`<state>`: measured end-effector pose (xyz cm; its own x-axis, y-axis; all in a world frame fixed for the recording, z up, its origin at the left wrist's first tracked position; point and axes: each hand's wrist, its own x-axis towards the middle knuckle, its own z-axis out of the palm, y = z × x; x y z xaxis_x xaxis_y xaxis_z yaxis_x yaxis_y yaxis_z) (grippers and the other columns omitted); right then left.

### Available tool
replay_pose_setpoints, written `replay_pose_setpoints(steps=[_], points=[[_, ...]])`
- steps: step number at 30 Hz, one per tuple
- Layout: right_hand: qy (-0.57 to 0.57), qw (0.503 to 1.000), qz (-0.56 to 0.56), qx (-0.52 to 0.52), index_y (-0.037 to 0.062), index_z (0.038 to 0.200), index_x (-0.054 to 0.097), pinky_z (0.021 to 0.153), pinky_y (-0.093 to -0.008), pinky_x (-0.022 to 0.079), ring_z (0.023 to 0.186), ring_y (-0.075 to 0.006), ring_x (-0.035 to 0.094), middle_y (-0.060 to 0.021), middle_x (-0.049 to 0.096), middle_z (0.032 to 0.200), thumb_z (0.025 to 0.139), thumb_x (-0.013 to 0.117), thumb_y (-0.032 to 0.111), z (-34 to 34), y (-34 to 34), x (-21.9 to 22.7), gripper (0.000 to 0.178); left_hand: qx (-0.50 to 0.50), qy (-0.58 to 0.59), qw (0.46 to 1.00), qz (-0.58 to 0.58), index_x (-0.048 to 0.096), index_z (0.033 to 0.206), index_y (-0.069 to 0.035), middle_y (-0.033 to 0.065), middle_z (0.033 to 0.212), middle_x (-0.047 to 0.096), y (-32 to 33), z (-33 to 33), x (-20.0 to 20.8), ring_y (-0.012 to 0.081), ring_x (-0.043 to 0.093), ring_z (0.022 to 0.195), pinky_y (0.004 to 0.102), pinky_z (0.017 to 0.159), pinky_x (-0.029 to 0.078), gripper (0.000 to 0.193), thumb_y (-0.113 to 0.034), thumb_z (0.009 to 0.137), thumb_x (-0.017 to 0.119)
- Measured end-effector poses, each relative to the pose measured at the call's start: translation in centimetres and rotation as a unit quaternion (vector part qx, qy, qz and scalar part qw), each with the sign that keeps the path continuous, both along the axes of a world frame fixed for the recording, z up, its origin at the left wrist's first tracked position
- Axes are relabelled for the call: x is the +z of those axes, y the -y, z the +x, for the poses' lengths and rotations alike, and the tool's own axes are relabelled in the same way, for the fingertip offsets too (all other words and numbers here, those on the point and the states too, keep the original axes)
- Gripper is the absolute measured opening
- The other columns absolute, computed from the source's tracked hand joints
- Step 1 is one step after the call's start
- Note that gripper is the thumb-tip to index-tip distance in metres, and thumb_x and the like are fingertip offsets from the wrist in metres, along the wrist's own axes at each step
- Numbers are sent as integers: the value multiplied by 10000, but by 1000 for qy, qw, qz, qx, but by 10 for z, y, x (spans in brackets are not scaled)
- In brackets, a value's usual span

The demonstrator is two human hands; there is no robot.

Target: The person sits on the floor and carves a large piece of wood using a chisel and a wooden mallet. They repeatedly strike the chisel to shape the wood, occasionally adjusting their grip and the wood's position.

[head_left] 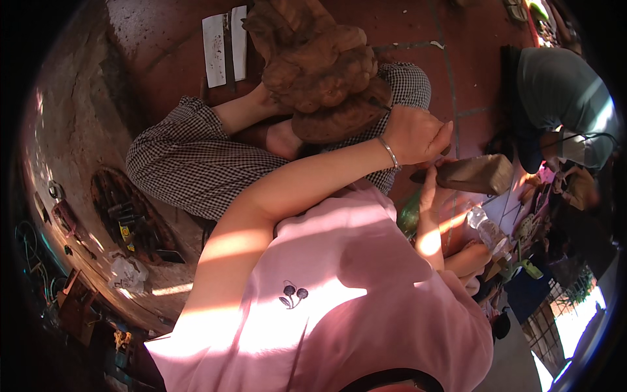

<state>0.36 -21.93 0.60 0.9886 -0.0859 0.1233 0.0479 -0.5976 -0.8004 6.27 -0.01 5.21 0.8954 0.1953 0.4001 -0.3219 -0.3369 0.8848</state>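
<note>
A large reddish-brown wood carving (320, 68) with rounded, knobbly shapes stands upright between my legs, its lower part against my checked trousers. My left hand (418, 134), with a silver bangle at the wrist, is closed in a fist beside the carving's base. It grips what looks like a chisel (446, 151); a thin dark shaft points from the fist to the wood, and its cutting end cannot be made out. Lower and to the right, my right hand (428, 189) is closed round the handle of a blocky wooden mallet (480, 175). The mallet head lies just right of my left fist.
White strips (214, 51) lie on the red tiled floor (411, 26) at the far left of the carving. An oval tray of dark tools (108, 186) and a crumpled plastic bag (128, 273) are at left. Another person (565, 91) sits at right, near clutter.
</note>
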Motion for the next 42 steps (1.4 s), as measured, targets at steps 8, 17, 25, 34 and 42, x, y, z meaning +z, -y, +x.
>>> replay_pose_setpoints(steps=[8,17,25,34,42], points=[[56,972,-207,96,-45,1140,559,801,-388,526,878,-278,657,-142,648,933,751,695,22,13,9,5,417,9,4,1000,-29,566,494,-113,100,506,550,-1,1,4,302,578,482,431,433,417,402,-229,879,562],[4,988,-151,20,-33,1136,522,796,-344,508,888,-199,607,-103,614,950,765,696,-6,14,-16,31,411,11,6,1000,7,567,495,-118,91,509,551,-2,-1,-1,286,577,479,421,433,416,394,-221,875,567],[-23,980,-192,49,-45,1103,536,795,-366,511,930,-234,620,-111,613,1074,786,639,-11,15,-9,29,336,10,-26,999,25,568,507,-106,94,510,552,-11,0,-11,288,577,478,423,441,417,382,-217,872,569],[21,997,-16,68,-12,1203,463,818,-303,506,967,-164,542,-80,530,1090,845,628,-54,6,-13,23,396,-69,101,993,-2,556,519,-121,67,515,538,-6,-11,-3,253,558,476,393,430,420,331,-216,833,599],[-19,998,30,54,-15,1191,467,803,-306,507,941,-164,545,-78,536,1055,837,637,-50,5,-9,29,395,-43,27,998,23,550,498,-110,92,499,530,-5,-8,-3,274,559,467,407,428,412,387,-227,866,577]])
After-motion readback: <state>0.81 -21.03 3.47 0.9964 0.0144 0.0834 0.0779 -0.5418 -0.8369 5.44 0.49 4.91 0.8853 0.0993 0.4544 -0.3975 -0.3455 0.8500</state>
